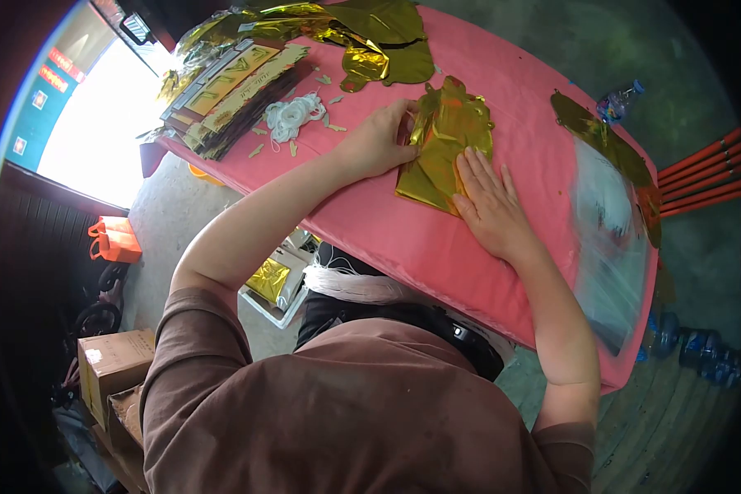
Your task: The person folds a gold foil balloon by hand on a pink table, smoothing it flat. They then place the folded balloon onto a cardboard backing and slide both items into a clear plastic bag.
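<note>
A flat, folded gold foil balloon (446,136) lies on the pink-covered table (370,198), its surface creased and shiny. My left hand (376,142) is at the balloon's left edge, thumb and fingers curled round it. My right hand (492,206) lies flat on the lower right part of the balloon, fingers stretched out and pointing up the table. Left of my left hand is a loose bundle of white string (292,115), with small pale paper pieces scattered around it.
Stacked printed cards (230,99) stand at the table's left end. More gold foil (387,41) lies at the far edge. Clear plastic bags (605,247) cover the right end, near a plastic bottle (620,102). White string (358,284) rests on my lap. Cardboard boxes (115,366) are lower left.
</note>
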A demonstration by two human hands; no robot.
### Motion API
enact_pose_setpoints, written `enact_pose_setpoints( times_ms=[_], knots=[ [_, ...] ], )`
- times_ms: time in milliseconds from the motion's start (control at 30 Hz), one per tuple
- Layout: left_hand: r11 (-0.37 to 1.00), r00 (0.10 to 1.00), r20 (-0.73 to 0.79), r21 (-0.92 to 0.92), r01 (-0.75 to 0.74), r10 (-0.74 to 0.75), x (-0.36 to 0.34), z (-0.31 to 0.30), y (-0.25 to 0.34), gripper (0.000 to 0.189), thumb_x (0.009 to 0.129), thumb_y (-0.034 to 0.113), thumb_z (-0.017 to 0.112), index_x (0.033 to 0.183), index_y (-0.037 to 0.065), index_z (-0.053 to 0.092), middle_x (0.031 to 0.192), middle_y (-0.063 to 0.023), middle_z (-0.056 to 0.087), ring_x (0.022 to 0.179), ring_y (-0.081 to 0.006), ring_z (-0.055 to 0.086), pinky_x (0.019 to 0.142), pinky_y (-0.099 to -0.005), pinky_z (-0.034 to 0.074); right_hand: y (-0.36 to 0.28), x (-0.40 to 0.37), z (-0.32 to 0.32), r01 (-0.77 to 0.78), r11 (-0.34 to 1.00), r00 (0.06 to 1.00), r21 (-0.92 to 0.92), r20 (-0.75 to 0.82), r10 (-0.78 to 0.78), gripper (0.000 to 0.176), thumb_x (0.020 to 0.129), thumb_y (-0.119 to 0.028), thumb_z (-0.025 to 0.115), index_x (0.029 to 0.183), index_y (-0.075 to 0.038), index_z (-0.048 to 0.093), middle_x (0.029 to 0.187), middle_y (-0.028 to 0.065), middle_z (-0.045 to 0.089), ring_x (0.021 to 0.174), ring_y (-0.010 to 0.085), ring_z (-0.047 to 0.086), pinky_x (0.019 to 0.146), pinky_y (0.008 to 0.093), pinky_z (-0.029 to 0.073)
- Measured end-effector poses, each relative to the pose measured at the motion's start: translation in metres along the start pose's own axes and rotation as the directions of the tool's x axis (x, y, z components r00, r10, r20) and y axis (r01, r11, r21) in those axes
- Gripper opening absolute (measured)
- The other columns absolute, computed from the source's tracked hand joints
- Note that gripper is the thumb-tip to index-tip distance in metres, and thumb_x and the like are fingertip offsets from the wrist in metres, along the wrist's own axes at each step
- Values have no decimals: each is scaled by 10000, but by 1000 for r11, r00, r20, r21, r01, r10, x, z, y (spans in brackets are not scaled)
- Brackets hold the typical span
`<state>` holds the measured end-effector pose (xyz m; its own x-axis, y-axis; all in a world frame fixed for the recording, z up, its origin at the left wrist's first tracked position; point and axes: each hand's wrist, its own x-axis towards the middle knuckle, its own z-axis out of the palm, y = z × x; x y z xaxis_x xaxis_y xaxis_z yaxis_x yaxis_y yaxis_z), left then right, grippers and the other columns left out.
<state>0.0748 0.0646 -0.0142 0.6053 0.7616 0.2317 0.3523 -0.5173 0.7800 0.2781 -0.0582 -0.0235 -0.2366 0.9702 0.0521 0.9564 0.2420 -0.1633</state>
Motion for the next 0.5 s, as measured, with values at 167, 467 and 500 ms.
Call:
enact_pose_setpoints(
  times_ms=[167,467,500],
  knots=[
    [980,991,-115,194,-49,72,4,-2,-10,577,693,147,737,1164,-10,443,924,-115,570,861,-199,572,763,-306,466,1,-1,1,7,1000,1000,-17,-11,-7,573,931,-312,370,1422,-74,196,1480,112,186,1373,226,163,1106,431,81],
    [906,951,-74,335,-260,300,-3,-9,-4,380,702,219,718,984,20,560,865,-128,573,845,-284,580,739,-364,464,0,-1,1,-9,1000,1000,-25,1,9,561,940,-331,352,1422,-85,202,1480,103,190,1376,217,150,1106,436,74],
    [894,944,-16,329,-305,328,-8,-11,0,304,720,191,695,942,21,574,844,-118,567,818,-277,578,722,-358,464,0,-1,1,-13,1000,1000,-22,3,13,561,940,-331,352,1422,-85,202,1480,103,190,1376,217,150,1106,436,74]
  ],
)
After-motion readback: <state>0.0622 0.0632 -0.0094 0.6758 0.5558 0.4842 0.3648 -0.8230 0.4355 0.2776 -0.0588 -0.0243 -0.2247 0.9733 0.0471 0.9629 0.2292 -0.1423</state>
